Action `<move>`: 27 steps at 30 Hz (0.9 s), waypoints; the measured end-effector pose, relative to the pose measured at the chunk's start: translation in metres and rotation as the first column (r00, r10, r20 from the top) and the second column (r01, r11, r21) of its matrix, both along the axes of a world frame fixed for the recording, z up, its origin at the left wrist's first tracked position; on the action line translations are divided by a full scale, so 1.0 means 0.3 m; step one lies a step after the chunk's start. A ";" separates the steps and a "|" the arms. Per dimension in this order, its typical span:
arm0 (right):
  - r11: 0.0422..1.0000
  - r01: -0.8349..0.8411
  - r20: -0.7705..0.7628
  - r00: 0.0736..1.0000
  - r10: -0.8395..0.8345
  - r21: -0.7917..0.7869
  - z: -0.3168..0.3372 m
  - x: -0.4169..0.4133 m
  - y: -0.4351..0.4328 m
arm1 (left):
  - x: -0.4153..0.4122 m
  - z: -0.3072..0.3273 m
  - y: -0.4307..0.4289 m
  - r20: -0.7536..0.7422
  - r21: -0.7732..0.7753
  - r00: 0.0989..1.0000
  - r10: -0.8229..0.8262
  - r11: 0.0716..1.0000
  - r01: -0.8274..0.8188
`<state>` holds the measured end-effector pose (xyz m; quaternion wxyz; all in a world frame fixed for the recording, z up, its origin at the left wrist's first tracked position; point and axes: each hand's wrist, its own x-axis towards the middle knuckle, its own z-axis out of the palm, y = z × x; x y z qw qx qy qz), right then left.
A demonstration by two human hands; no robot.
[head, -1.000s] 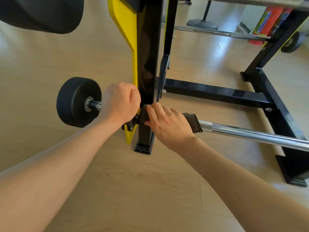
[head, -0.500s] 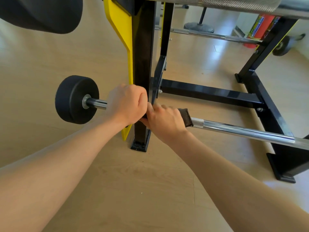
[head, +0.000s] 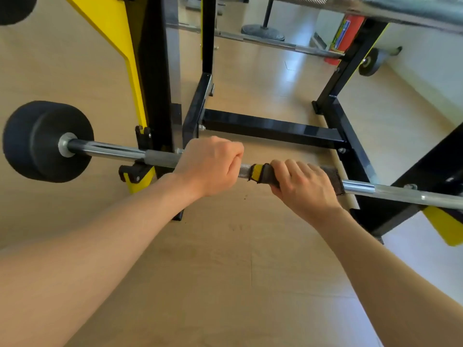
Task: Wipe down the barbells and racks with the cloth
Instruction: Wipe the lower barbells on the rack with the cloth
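Low on the black-and-yellow steel rack [head: 155, 71], a chrome barbell with a knurled grip section [head: 110, 149] lies across the lowest hooks, just above the pale wooden floor [head: 225, 271]. A thick round black weight [head: 37, 144] sits on its left end, outside the rack's upright.

Both hands are on the bar, side by side and a little apart. The left hand [head: 210, 166] is closed in a fist round the bare knurled steel, just to the right of the upright. The right hand [head: 303, 186] grips a dark brown cloth with a yellow patch [head: 266, 174], which is wrapped round the bar. The fingers curl over the top of it, and the cloth's frayed edges stick out on either side of the hand. A short stretch of bare knurling shows between the left fist and the cloth's yellow end. To the right of the cloth the smooth chrome runs on towards the rack's other side.

Behind the hands a black steel crossbar [head: 270, 128] joins the two sides of the frame near the floor. A second chrome bar [head: 275, 43] rests farther back on the rack, and a third, heavily knurled [head: 375, 8], crosses the top of the view. A red cylinder [head: 348, 33] stands against the far wall.
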<state>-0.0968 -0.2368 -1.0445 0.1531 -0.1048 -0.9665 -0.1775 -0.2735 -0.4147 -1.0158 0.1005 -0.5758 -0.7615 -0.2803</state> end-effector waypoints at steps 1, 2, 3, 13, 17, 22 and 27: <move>1.000 0.011 -0.002 1.000 -0.011 -0.020 -0.003 0.016 0.012 | 0.017 -0.003 0.025 0.014 0.003 1.000 -0.013 1.000 0.013; 0.999 0.017 -0.007 1.000 -0.017 -0.044 -0.007 0.025 0.019 | 0.029 -0.002 0.046 0.030 0.011 0.999 -0.014 1.000 0.013; 0.998 0.018 -0.011 1.000 -0.019 -0.066 -0.009 0.028 0.022 | 0.035 0.001 0.061 0.045 0.024 0.999 -0.008 1.000 0.007; 0.970 -0.201 0.008 0.979 0.204 -0.136 0.044 -0.207 -0.257 | -0.085 0.045 -0.006 0.161 0.109 0.956 0.246 0.958 -0.265; 0.927 -0.374 0.202 0.908 0.367 -0.003 0.083 -0.392 -0.366 | -0.121 0.041 -0.045 0.219 0.103 0.921 0.323 0.931 -0.351; 0.952 -0.253 0.183 0.941 0.283 -0.172 0.078 -0.393 -0.333 | -0.107 0.038 -0.054 0.213 0.087 0.940 0.268 0.953 -0.291; 0.960 -0.157 0.094 0.979 0.183 -0.231 0.066 -0.299 -0.214 | -0.058 0.038 -0.019 0.147 0.068 0.965 0.219 0.971 -0.230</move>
